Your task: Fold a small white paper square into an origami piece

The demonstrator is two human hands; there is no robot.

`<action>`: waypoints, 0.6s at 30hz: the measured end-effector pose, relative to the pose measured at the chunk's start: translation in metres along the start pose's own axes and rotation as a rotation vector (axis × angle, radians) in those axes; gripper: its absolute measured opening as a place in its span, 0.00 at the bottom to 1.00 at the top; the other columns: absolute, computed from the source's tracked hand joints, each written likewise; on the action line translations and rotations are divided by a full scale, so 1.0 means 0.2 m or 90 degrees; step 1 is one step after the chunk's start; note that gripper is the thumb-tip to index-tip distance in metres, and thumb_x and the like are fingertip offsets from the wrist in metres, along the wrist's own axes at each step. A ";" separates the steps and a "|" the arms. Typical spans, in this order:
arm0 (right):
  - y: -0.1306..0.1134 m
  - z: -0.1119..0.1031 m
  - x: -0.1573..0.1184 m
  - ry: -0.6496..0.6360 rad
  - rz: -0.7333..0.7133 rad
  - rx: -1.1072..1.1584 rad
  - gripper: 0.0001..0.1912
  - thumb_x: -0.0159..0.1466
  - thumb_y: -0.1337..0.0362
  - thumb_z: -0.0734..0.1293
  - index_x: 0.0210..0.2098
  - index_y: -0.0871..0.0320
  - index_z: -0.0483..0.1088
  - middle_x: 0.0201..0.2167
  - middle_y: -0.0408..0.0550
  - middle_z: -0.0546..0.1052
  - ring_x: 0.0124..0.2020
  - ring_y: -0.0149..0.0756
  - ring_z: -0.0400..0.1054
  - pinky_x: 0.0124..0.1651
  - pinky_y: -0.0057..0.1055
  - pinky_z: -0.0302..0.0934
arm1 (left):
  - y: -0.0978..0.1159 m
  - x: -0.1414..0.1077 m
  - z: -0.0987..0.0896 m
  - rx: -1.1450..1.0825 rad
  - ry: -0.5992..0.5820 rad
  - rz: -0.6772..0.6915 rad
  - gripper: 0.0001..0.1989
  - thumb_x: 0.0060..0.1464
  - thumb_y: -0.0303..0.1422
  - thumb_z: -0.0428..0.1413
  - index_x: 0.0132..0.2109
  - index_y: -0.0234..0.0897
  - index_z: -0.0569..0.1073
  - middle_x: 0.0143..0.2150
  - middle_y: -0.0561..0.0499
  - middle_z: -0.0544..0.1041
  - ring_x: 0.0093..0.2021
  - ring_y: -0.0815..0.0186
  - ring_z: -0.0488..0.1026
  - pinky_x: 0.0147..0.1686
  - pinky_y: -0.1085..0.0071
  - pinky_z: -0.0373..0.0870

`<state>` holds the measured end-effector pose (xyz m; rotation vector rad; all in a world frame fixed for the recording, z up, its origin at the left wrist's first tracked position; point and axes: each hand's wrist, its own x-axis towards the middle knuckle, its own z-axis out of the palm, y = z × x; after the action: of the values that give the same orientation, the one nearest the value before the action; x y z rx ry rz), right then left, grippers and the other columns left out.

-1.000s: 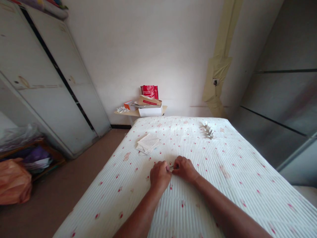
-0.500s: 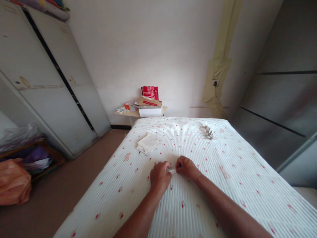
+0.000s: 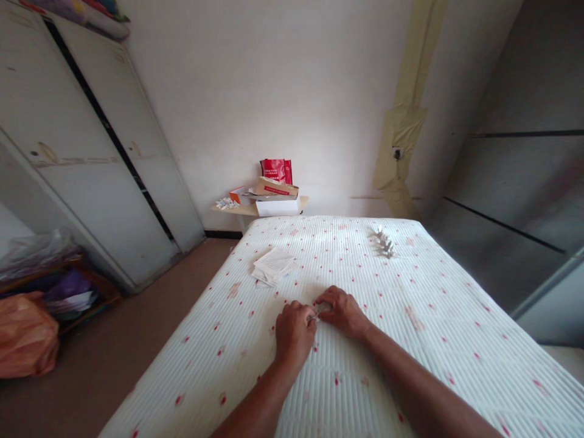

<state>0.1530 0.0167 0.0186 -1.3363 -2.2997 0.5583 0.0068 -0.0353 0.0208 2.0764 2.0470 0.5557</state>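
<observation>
Over the middle of the white quilted bed cover (image 3: pixel 347 377), my left hand (image 3: pixel 294 331) and my right hand (image 3: pixel 343 311) are close together. Between them is a small crumpled greyish piece of paper (image 3: pixel 323 307), pinched by the fingers of both hands. A stack of printed paper sheets (image 3: pixel 274 263) lies on the cover, beyond my left hand. Farther off to the right, several small grey twisted pieces (image 3: pixel 385 244) lie in a loose row.
Beyond the bed, a small table (image 3: pixel 249 210) holds a white box (image 3: pixel 277 207), cardboard, a red bag (image 3: pixel 276 170) and several white twisted pieces (image 3: pixel 226 203). Grey cabinets (image 3: pixel 114 140) stand left, with an orange bag (image 3: pixel 27 334) near them.
My right fingers have spread a little along the small paper piece, and more of it shows. My left hand has turned slightly and moved down a little.
</observation>
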 end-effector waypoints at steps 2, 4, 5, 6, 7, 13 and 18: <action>-0.01 0.01 0.00 0.005 0.006 -0.013 0.11 0.54 0.67 0.66 0.38 0.52 0.73 0.38 0.45 0.70 0.42 0.36 0.63 0.43 0.30 0.54 | 0.00 0.00 0.01 -0.014 0.003 -0.002 0.03 0.50 0.30 0.55 0.34 0.40 0.73 0.36 0.52 0.71 0.41 0.66 0.66 0.41 0.71 0.58; -0.01 0.01 -0.01 0.006 0.008 -0.027 0.11 0.54 0.67 0.66 0.37 0.51 0.73 0.39 0.45 0.70 0.43 0.36 0.63 0.43 0.30 0.54 | -0.01 0.01 0.02 -0.029 0.010 -0.003 0.05 0.48 0.28 0.55 0.35 0.40 0.73 0.36 0.52 0.71 0.42 0.66 0.66 0.42 0.71 0.58; -0.02 0.00 -0.01 0.005 0.009 -0.034 0.11 0.54 0.67 0.66 0.38 0.51 0.73 0.40 0.45 0.70 0.43 0.36 0.62 0.42 0.31 0.53 | -0.01 0.01 0.02 -0.033 0.018 -0.008 0.07 0.48 0.28 0.55 0.37 0.40 0.73 0.37 0.52 0.72 0.42 0.66 0.66 0.42 0.71 0.58; -0.03 0.00 -0.01 0.004 0.009 -0.045 0.11 0.54 0.67 0.67 0.38 0.51 0.73 0.40 0.45 0.70 0.43 0.37 0.62 0.42 0.32 0.52 | -0.02 0.01 0.02 -0.034 0.027 -0.018 0.10 0.47 0.28 0.56 0.40 0.41 0.72 0.38 0.52 0.72 0.43 0.65 0.66 0.43 0.71 0.57; -0.03 -0.01 -0.02 0.002 0.008 -0.057 0.11 0.54 0.67 0.67 0.38 0.51 0.72 0.40 0.45 0.70 0.44 0.38 0.62 0.42 0.32 0.52 | -0.02 0.01 0.02 -0.029 0.036 -0.029 0.13 0.47 0.29 0.56 0.43 0.41 0.71 0.39 0.51 0.72 0.44 0.64 0.65 0.43 0.70 0.57; -0.09 -0.05 -0.03 -0.010 -0.025 -0.162 0.05 0.56 0.65 0.66 0.33 0.57 0.71 0.34 0.46 0.72 0.40 0.37 0.63 0.39 0.31 0.50 | -0.03 0.01 0.02 -0.001 0.052 0.002 0.13 0.48 0.30 0.55 0.44 0.42 0.70 0.42 0.50 0.71 0.47 0.61 0.64 0.42 0.67 0.56; -0.10 -0.04 -0.05 -0.028 0.004 -0.234 0.07 0.58 0.62 0.64 0.33 0.59 0.71 0.32 0.48 0.73 0.31 0.33 0.67 0.32 0.27 0.51 | -0.02 0.05 0.01 0.011 0.076 0.060 0.09 0.48 0.25 0.54 0.38 0.41 0.71 0.39 0.51 0.69 0.44 0.63 0.63 0.41 0.68 0.56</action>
<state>0.1466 0.0002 0.0350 -1.5044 -2.5216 0.1703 0.0037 -0.0254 0.0191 2.2095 2.0319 0.6957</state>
